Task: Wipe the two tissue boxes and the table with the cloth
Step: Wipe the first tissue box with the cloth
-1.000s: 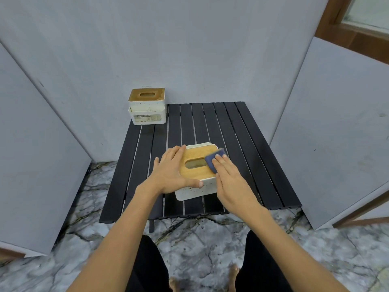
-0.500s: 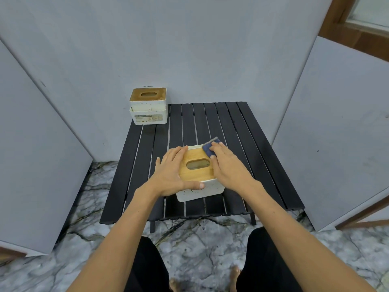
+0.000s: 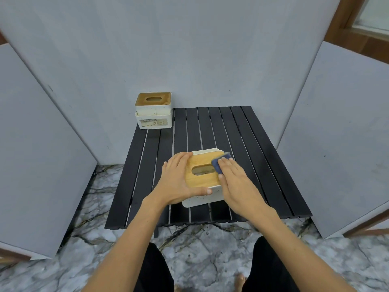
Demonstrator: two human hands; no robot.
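A white tissue box with a clean wooden lid [image 3: 201,173] sits near the front of the black slatted table [image 3: 252,157]. My left hand [image 3: 179,181] grips its left side, thumb across the front edge. My right hand [image 3: 235,180] lies flat on the lid's right side, pressing a dark blue cloth [image 3: 219,164] against the wood near the slot. A second white tissue box [image 3: 153,110], its wooden lid stained darker, stands at the table's far left corner against the wall.
Grey wall panels close in the table at the back, left and right. The floor below is marbled stone. My legs in black trousers and bare feet show under the front edge of the table.
My right hand slid the cloth toward the far right corner of the lid, then back a little toward the slot. The left hand kept its hold on the box.
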